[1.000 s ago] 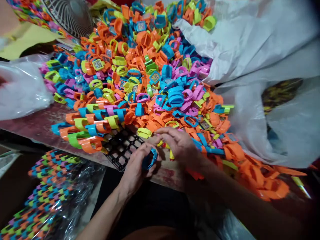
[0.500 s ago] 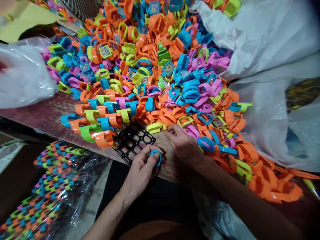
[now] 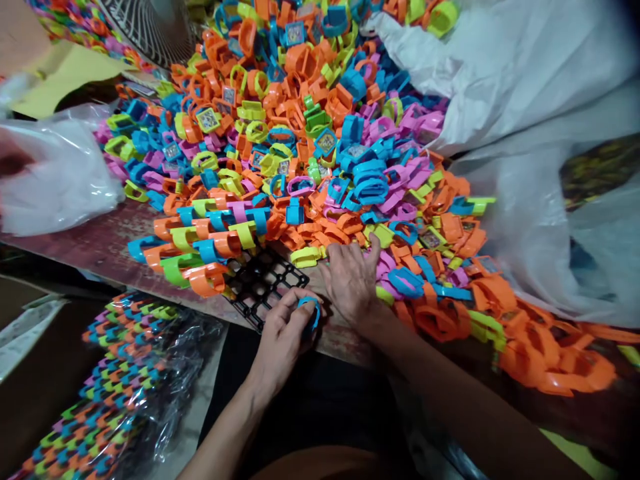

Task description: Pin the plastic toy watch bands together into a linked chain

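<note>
My left hand (image 3: 286, 325) is closed around a blue toy watch (image 3: 309, 313), low in front of my body at the table edge; its fingers partly cover the watch. My right hand (image 3: 353, 275) lies palm down at the near edge of the pile of toy watches (image 3: 310, 193). Its fingers are apart, with one fingertip by a yellow toy watch (image 3: 383, 235). Left of the hands is a black plastic grid (image 3: 263, 283), its far left part covered by rows of orange, blue, yellow, green and pink toy watches (image 3: 203, 243).
Filled racks of toy watches (image 3: 107, 383) lie lower left beside clear plastic wrap (image 3: 183, 373). A white plastic bag (image 3: 57, 173) sits on the left, and a large white sack (image 3: 520, 80) at the right. A fan (image 3: 150, 30) stands behind the pile.
My right hand has turned palm down and spread its fingers toward the pile. My left hand keeps the blue toy watch in nearly the same place. The view has shifted slightly.
</note>
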`<state>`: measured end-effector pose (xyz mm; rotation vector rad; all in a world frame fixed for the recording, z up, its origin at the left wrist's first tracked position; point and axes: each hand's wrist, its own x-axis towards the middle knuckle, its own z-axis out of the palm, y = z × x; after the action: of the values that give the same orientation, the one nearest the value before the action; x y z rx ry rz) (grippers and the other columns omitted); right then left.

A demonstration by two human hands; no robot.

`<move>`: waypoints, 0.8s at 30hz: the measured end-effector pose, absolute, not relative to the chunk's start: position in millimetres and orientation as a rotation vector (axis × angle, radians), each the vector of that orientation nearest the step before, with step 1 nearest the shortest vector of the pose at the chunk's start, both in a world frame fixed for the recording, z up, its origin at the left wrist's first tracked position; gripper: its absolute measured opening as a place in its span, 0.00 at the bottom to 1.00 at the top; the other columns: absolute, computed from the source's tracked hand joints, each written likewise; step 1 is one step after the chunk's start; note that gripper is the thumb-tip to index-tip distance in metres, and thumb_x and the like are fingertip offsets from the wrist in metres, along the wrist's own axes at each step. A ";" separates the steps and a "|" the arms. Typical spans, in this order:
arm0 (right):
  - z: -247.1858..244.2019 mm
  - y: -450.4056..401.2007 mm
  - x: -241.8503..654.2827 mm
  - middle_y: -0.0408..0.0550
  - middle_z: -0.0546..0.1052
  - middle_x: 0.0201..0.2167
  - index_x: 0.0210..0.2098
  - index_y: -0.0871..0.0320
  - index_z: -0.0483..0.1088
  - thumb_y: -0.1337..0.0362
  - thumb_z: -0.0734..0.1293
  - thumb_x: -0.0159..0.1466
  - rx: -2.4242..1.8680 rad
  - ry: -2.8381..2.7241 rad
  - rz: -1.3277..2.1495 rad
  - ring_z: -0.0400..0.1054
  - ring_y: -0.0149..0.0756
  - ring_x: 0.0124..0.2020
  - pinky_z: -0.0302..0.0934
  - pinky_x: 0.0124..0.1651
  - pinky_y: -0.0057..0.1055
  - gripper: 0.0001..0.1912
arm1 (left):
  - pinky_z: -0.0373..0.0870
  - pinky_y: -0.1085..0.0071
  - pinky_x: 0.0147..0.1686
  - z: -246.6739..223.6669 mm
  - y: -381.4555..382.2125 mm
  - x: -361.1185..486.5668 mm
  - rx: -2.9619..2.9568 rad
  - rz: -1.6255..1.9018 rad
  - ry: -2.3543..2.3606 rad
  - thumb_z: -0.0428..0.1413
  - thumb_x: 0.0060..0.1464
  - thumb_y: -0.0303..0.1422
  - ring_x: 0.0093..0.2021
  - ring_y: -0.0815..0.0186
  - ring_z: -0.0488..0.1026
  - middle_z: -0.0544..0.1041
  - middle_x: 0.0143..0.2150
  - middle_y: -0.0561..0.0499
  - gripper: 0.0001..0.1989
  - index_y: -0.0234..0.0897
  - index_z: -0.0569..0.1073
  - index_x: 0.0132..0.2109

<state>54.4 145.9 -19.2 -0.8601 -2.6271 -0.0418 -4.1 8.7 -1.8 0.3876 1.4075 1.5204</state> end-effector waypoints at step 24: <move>12.1 167.1 122.7 0.45 0.77 0.38 0.40 0.56 0.75 0.66 0.65 0.68 -0.127 -2.575 1.312 0.70 0.34 0.40 0.62 0.46 0.29 0.06 | 0.49 0.77 0.19 -5.4 7.5 -9.7 0.422 1.348 1.190 0.48 0.61 0.36 0.22 0.75 0.59 0.68 0.33 0.54 0.07 0.37 0.66 0.39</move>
<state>122.7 167.1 12.1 -0.1269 -2.5747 1.3116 -9.7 7.5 -5.4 0.4220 1.1898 1.3477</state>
